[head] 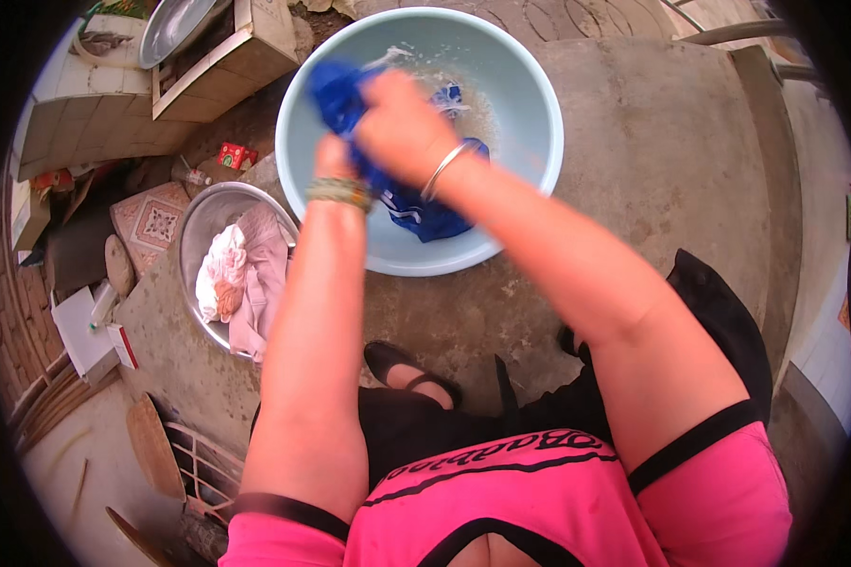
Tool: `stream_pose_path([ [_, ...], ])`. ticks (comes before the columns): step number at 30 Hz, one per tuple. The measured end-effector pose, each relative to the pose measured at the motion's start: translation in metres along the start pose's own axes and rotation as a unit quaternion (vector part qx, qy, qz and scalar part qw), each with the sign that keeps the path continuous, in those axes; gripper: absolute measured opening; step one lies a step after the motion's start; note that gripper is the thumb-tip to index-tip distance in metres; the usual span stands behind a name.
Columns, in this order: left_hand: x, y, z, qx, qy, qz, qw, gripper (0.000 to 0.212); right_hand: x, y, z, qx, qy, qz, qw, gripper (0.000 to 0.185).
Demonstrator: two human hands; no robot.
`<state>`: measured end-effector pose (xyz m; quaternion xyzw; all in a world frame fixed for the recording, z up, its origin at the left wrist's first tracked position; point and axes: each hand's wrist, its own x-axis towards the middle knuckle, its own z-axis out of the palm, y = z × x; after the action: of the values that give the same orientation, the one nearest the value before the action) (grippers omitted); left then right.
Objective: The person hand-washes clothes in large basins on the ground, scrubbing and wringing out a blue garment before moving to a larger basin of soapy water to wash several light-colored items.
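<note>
A large light-blue plastic basin point(532, 142) stands on the concrete floor, with a little cloudy water in it. Both hands are over its left half, on a wet blue garment point(432, 216) with white trim. My right hand point(404, 127), a silver bangle at its wrist, is closed round a bunched part of the cloth. My left hand point(335, 159), with a beaded bracelet, is blurred and partly hidden behind the cloth, which it seems to grip from below. The garment's upper bunch is blurred; its lower part lies in the basin.
Left of the blue basin, a metal basin point(188, 262) holds pink and white cloths point(255, 276). Farther left are a patterned tile point(157, 221), a white box point(85, 333) and a red box point(234, 156). A tiled ledge point(106, 127) borders the upper left. My shoe point(390, 361) is below the basin.
</note>
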<state>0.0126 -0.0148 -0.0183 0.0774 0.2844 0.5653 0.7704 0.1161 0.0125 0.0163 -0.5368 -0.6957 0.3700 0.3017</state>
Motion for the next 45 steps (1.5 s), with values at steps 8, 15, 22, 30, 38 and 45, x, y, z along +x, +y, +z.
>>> stream_pose_path([
  [8, 0.013, -0.022, 0.001, 0.149, 0.239, -0.028, 0.959, 0.029, 0.011, 0.029, 0.005, 0.04, 0.098, 0.134, 0.985, 0.022],
  [15, 0.008, 0.033, 0.01, 0.051, 0.282, -0.104, 0.952, 0.034, -0.047, -0.015, 0.035, 0.016, -0.017, 0.082, 0.996, 0.035],
  [22, 0.03, 0.022, 0.016, 0.1, 0.194, 0.051, 0.974, 0.035, 0.018, 0.063, 0.002, -0.012, 0.05, 0.095, 0.994, 0.023],
  [30, 0.011, -0.009, -0.048, 0.809, 0.179, 0.076, 0.554, 0.067, -0.031, 0.105, 0.024, -0.253, -0.091, 0.244, 0.932, 0.065],
  [38, 0.008, -0.031, -0.012, 0.859, -0.052, -0.204, 0.467, 0.049, -0.017, 0.139, -0.006, -0.293, 0.04, 0.262, 0.919, 0.036],
  [45, 0.008, 0.015, -0.036, 0.182, 0.327, -0.146, 0.916, 0.047, -0.024, 0.033, 0.033, -0.089, -0.087, -0.035, 0.992, 0.02],
])
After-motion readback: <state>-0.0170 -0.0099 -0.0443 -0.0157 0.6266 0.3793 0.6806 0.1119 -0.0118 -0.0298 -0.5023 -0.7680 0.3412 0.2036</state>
